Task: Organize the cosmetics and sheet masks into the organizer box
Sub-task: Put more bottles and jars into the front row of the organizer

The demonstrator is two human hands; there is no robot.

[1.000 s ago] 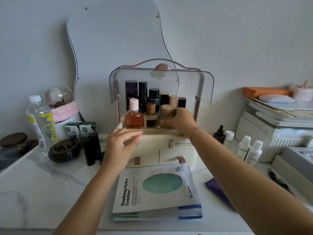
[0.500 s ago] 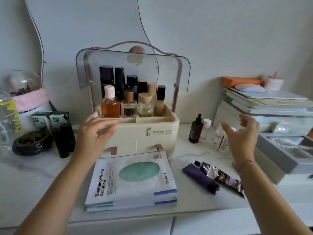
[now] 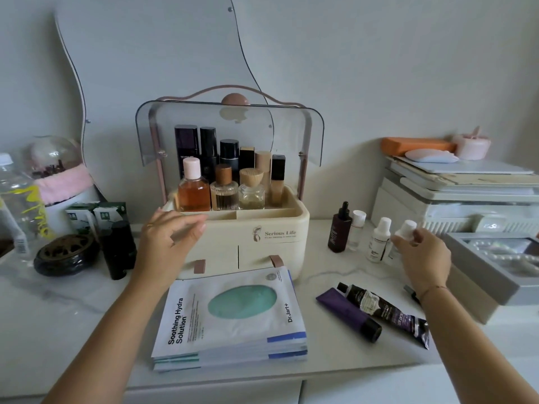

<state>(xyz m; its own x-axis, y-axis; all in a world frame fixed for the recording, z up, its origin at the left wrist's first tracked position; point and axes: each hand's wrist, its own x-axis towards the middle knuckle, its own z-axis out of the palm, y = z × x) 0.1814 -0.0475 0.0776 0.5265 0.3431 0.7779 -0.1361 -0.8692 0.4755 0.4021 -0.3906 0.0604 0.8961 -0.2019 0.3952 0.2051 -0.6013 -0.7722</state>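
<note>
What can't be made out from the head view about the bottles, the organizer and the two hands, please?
- White bottle: the right hand covers its body; a firm grip cannot be confirmed.
- Organizer: drawers shut, contents hidden; the left hand covers its left corner.
- Back-row bottles: lower halves hidden by the front row.
- Small bottle labels: too small to read.
- Water bottle: cut by the left edge.

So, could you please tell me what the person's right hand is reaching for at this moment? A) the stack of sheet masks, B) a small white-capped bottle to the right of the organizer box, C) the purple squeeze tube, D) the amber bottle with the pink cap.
B: the right hand has its fingertips at the small white-capped bottle, standing right of the cream plastic organizer box.
</note>
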